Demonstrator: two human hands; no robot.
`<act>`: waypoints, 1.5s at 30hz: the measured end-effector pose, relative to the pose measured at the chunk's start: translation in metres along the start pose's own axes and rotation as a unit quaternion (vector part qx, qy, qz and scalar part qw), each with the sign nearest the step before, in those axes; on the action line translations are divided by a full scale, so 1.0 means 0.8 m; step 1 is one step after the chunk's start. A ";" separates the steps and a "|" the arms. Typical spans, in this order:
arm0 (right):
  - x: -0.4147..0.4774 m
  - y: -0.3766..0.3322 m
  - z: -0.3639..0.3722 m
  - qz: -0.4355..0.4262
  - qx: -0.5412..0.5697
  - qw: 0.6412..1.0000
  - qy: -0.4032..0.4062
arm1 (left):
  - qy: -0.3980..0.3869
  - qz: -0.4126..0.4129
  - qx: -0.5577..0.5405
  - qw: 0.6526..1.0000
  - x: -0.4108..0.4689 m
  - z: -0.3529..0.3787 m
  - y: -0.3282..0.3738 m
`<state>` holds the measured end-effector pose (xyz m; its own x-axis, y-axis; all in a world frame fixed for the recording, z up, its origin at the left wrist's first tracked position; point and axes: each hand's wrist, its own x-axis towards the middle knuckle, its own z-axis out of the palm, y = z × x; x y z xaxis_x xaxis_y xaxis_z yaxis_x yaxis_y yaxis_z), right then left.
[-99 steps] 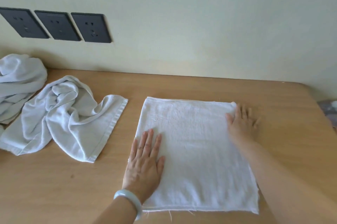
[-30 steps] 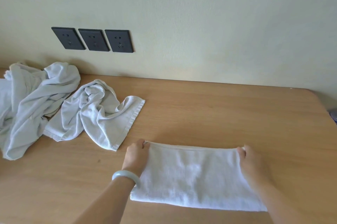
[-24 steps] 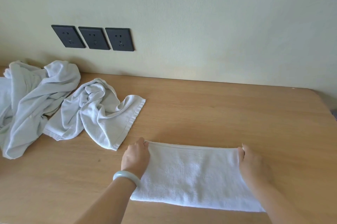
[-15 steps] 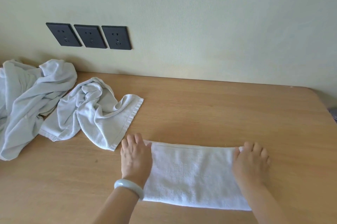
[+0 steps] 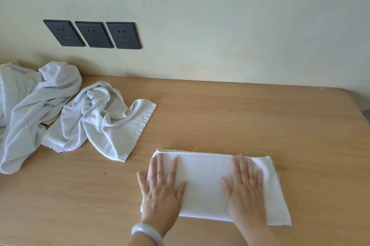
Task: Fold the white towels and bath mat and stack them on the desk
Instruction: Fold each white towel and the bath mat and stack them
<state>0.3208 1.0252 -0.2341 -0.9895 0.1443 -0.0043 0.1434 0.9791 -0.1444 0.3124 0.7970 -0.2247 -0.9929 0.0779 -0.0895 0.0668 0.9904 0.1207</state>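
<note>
The folded towel (image 5: pixel 204 185) lies on the table (image 5: pixel 240 117), long axis left to right. The left hand (image 5: pixel 160 191), fingers straight, presses its left end; the right hand (image 5: pixel 246 187), likewise flat, presses right of centre. The next fold likely carries one end across.

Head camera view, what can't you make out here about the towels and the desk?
All in the head view:
The folded white towel: the left hand and right hand lie flat on it and cover parts of it; its layer count is unclear.
The large crumpled cloth: cut off by the left edge; towel or bath mat, cannot tell.
A dark object past the desk: cut off by the right edge, unidentifiable.
</note>
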 end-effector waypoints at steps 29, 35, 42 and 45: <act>0.013 0.063 -0.005 0.086 -0.018 0.996 0.020 | 0.021 -0.020 -0.004 1.000 0.035 0.006 -0.001; 0.013 0.081 -0.008 0.045 -0.030 0.998 -0.016 | 0.003 -0.004 -0.058 0.998 0.034 -0.002 -0.009; 0.005 0.035 -0.035 -0.055 -0.005 0.998 0.039 | 0.016 -0.098 -0.300 0.949 0.000 -0.057 -0.051; -0.012 -0.042 -0.044 -0.213 0.057 0.975 0.019 | -0.055 -0.195 -0.336 0.920 -0.034 -0.070 -0.061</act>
<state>0.3264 0.9963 -0.1943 -0.9572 -0.2644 0.1174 -0.2854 0.9294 -0.2342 0.3304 0.7402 -0.1727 -0.9103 -0.2197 -0.3508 -0.4041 0.6545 0.6390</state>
